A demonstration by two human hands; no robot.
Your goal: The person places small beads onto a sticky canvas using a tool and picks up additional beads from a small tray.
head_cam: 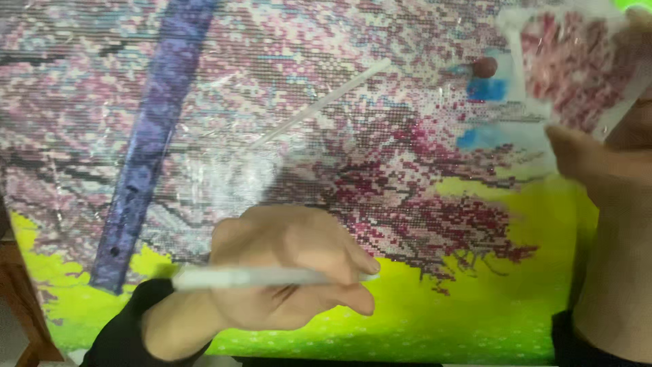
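Holding: the left hand (285, 272) curls its fingers and thumb around a slim white pen (272, 276), a smooth round stick lying level across the palm, tip poking out past the fingertips toward the canvas's green band.
Left sleeve: dark cloth cuff (125, 326) at the wrist, low over the canvas's bottom edge.
Right hand: the right hand (598, 163) sits at the canvas's right side, thumb pressed against a peeled sheet; blur hides how far the other fingers close, but the sheet is pinched and lifted.
Peeled sheet: a thin, glossy clear film (577, 68) with a white border, bent up off the canvas's upper right corner, pink dots showing through it.
Canvas: a large diamond-painting canvas (339, 136), flat, gridded with tiny square beads; grainy, sparkling surface of pink blossom, dark maroon foliage, bright yellow-green ground along the bottom.
Trunk: a purple-blue beaded stripe (146, 149) slanting down the canvas's left part.
Blue patches: two smooth, bead-free blue spots (485, 88) in the canvas's upper right, beside the lifted film.
White strip: a thin pale straight line (326, 102) lying diagonally across the canvas's upper middle, above the left hand; whether stick or crease, cannot tell.
Wood: brown wooden edge (17, 299) just off the canvas's lower left corner.
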